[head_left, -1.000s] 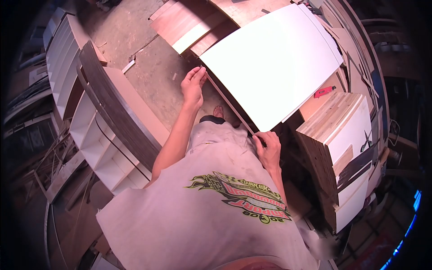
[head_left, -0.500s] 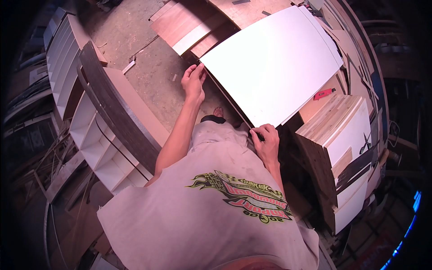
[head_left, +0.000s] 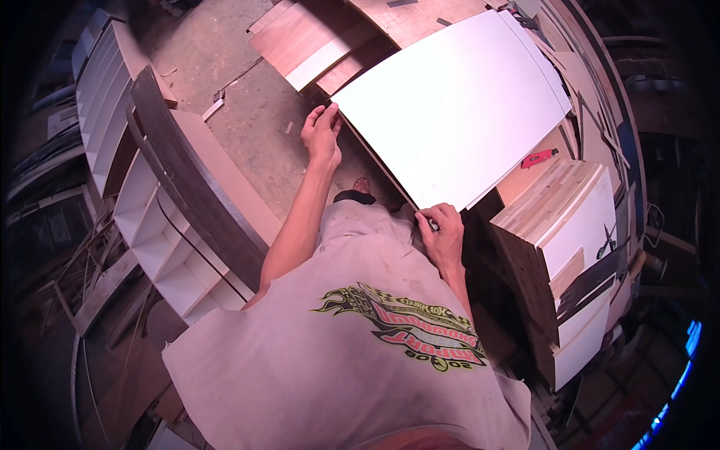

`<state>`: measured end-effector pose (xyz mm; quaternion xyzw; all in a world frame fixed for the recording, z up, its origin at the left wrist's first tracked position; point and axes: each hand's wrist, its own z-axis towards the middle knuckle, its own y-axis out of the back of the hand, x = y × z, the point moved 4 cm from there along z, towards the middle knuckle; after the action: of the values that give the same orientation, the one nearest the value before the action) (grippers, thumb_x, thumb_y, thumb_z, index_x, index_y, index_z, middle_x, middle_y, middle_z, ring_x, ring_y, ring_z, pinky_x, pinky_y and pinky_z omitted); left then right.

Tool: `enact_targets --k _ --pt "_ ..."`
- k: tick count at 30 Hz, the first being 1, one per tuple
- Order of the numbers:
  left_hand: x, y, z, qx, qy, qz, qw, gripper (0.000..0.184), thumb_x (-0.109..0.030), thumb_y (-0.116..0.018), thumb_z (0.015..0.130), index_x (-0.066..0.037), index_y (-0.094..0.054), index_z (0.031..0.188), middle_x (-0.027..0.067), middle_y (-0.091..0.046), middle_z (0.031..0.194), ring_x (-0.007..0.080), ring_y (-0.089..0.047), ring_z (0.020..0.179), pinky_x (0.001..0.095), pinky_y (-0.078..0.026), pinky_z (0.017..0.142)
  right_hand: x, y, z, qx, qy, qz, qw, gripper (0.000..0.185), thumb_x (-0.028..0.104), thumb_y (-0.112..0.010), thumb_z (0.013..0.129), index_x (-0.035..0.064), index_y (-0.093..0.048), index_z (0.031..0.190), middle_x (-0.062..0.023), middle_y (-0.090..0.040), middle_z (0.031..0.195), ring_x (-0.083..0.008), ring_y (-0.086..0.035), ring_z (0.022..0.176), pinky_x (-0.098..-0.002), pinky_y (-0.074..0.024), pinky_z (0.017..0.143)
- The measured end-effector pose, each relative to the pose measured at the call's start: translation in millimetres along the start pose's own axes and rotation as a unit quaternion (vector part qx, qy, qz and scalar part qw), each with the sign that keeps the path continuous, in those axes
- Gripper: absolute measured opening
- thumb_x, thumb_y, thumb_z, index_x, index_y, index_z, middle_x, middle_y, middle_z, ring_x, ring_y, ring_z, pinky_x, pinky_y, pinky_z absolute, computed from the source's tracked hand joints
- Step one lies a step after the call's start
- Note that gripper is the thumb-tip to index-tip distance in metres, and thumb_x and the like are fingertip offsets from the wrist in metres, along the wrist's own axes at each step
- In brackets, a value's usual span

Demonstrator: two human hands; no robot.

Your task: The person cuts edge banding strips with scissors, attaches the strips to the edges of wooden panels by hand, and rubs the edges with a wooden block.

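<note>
A large white panel [head_left: 457, 105] lies in front of me, with a thin brown edge along its near left side. My left hand [head_left: 322, 137] is at the panel's left corner, fingers bent and closed on the edge there. At the corner nearest my body is my right hand [head_left: 444, 232], its thumb and fingers curled together. Something small and dark shows between them, too little of it to name. Beneath the top panel, another white sheet's edge shows along the right side.
A red utility knife [head_left: 539, 157] lies right of the panel. Black scissors [head_left: 606, 241] rest on a stack of boards [head_left: 551, 202]. White shelving [head_left: 161, 255] and a dark curved board [head_left: 187, 172] stand left. Wooden boards [head_left: 322, 41] lie beyond the panel.
Both hands stay at the same two corners of the panel. My left fingers and right hand have shifted very slightly; the whole view has moved a little.
</note>
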<state>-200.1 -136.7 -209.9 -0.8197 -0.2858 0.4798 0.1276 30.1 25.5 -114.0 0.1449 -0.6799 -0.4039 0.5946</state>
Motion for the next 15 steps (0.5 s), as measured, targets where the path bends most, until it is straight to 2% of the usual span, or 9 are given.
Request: enact_targets --k 6,9,11,15 --pt "-0.9 -0.4 2.5 -0.004 0.012 0.001 1.0 0.027 -0.007 -0.069 0.077 -0.007 -0.051 0.097 0.0023 -0.059 0.088 0.0117 -0.057 0.084 0.0275 -0.046 0.079 -0.4 -0.4 1.2 0.005 -0.007 -0.002 1.0 0.006 0.008 -0.067 0.072 0.0043 -0.064 0.075 -0.0065 -0.056 0.073 -0.0234 -0.053 0.073 -0.0346 -0.0396 0.067" --pt "-2.3 0.4 3.9 0.017 0.019 -0.004 1.0 0.029 -0.01 -0.07 0.078 -0.006 -0.053 0.101 0.0028 -0.061 0.092 0.0118 -0.057 0.088 0.0269 -0.045 0.081 -0.5 -0.9 1.5 0.004 -0.006 -0.004 1.0 0.006 0.008 -0.068 0.072 0.0046 -0.064 0.074 -0.006 -0.057 0.073 -0.0232 -0.053 0.073 -0.0344 -0.0395 0.067" --pt "0.9 1.2 7.5 0.071 0.053 0.0 0.996 0.029 -0.013 -0.07 0.079 -0.005 -0.057 0.103 0.003 -0.061 0.096 0.0114 -0.057 0.09 0.026 -0.044 0.082 -0.9 -0.6 2.4 0.011 -0.003 -0.004 1.0 0.006 0.009 -0.068 0.071 0.0053 -0.064 0.075 -0.0054 -0.058 0.072 -0.0229 -0.054 0.072 -0.0342 -0.0394 0.067" --pt "-0.6 0.8 1.7 0.082 0.086 0.033 0.992 0.027 -0.015 -0.07 0.079 -0.005 -0.06 0.102 0.0028 -0.062 0.097 0.0103 -0.057 0.088 0.0252 -0.044 0.081 0.0 -0.3 1.0 0.008 0.001 0.001 1.0 0.007 0.01 -0.068 0.072 0.0057 -0.064 0.076 -0.005 -0.059 0.072 -0.0229 -0.054 0.07 -0.0342 -0.0394 0.067"
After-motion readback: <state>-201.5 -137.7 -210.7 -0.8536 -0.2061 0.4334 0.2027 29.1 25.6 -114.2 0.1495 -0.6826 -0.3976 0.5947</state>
